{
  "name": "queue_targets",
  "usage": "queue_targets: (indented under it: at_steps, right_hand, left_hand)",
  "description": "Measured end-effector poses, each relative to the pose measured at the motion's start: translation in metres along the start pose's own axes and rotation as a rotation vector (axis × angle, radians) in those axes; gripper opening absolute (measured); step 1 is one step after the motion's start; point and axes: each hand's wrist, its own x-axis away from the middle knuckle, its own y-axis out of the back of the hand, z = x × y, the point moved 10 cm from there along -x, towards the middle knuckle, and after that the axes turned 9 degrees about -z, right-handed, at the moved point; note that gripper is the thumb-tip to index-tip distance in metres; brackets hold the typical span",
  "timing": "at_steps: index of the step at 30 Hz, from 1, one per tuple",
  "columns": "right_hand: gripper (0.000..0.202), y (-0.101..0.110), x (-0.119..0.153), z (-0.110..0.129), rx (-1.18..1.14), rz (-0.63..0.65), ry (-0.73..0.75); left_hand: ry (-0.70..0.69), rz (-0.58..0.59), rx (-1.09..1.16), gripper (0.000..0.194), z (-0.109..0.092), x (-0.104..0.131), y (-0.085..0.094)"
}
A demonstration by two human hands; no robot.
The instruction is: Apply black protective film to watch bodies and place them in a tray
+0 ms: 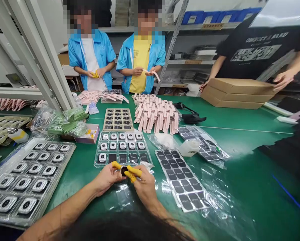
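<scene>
My left hand [111,175] and my right hand [141,180] meet low in the middle, both pinching a small dark-faced watch case [124,169] between them. Yellow finger cots cover some of my fingertips and hide part of the case. Just beyond my hands lies a clear plastic tray [97,160] with white watch cases in its back rows and black squares in most of its front row. To the right of my right hand rests a sheet of black square stickers [176,174].
Left stand stacked trays of watch cases [30,180]. Further back are a beige tray [118,119], pink watch straps [155,113], a small box [91,137] and a white bottle [190,148]. Across the green table [250,140] are several people; one holds cardboard boxes [237,93].
</scene>
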Motion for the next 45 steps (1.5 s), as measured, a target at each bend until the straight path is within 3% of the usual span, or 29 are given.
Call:
queue_targets:
  at_steps: [9,12,14,20,22,24,26,29,32,34,36,39,41,43,45]
  right_hand:
    - [0.017,-0.001,0.007,-0.010,-0.008,0.040,-0.130]
    - [0.033,-0.006,0.013,-0.017,-0.045,0.056,-0.235]
    - [0.039,-0.012,0.017,-0.019,-0.066,0.100,-0.272]
    - [0.032,-0.014,0.019,-0.024,-0.047,0.120,-0.324]
    - [0.030,-0.016,0.021,-0.025,-0.021,0.138,-0.338]
    - [0.024,-0.017,0.021,-0.025,-0.008,0.140,-0.334]
    - [0.018,-0.016,0.019,-0.020,-0.007,0.108,-0.309]
    - [0.012,-0.011,0.009,-0.009,-0.005,0.055,-0.251]
    - [0.008,-0.003,0.001,0.002,-0.065,0.098,-0.239]
    - [0.005,0.014,0.000,-0.002,-0.160,0.108,-0.329]
    - [0.019,0.043,0.003,-0.013,-0.183,0.053,-0.423]
    - [0.019,0.092,0.003,-0.019,0.161,-0.045,-0.310]
    - [0.009,0.108,-0.002,-0.014,0.462,-0.107,-0.151]
    - [0.019,0.104,-0.008,-0.015,0.653,-0.115,-0.061]
    - [0.029,0.084,-0.016,-0.023,0.744,-0.040,-0.032]
  left_hand:
    - [-0.007,-0.042,-0.033,0.071,-0.001,-0.001,-0.001]
    - [-0.043,-0.037,-0.130,0.072,-0.002,-0.002,-0.003]
    - [-0.068,-0.035,-0.149,0.077,-0.005,-0.001,-0.004]
    - [-0.118,-0.092,-0.285,0.103,-0.012,0.006,-0.002]
    - [-0.161,-0.138,-0.424,0.091,-0.015,0.009,0.000]
    - [-0.209,-0.171,-0.541,0.064,-0.018,0.011,0.000]
    - [-0.243,-0.155,-0.610,0.048,-0.021,0.013,-0.003]
    - [-0.245,-0.106,-0.630,0.049,-0.021,0.013,-0.007]
    - [-0.200,-0.111,-0.573,0.060,-0.018,0.010,-0.003]
    - [-0.167,-0.137,-0.497,0.069,-0.016,0.007,0.003]
    - [-0.148,-0.160,-0.417,0.079,-0.015,0.004,0.008]
    - [-0.148,-0.187,-0.339,0.082,-0.019,0.001,0.013]
    - [-0.155,-0.199,-0.308,0.078,-0.022,0.000,0.014]
    - [-0.153,-0.202,-0.282,0.076,-0.023,0.000,0.013]
    - [-0.144,-0.201,-0.267,0.077,-0.021,0.000,0.012]
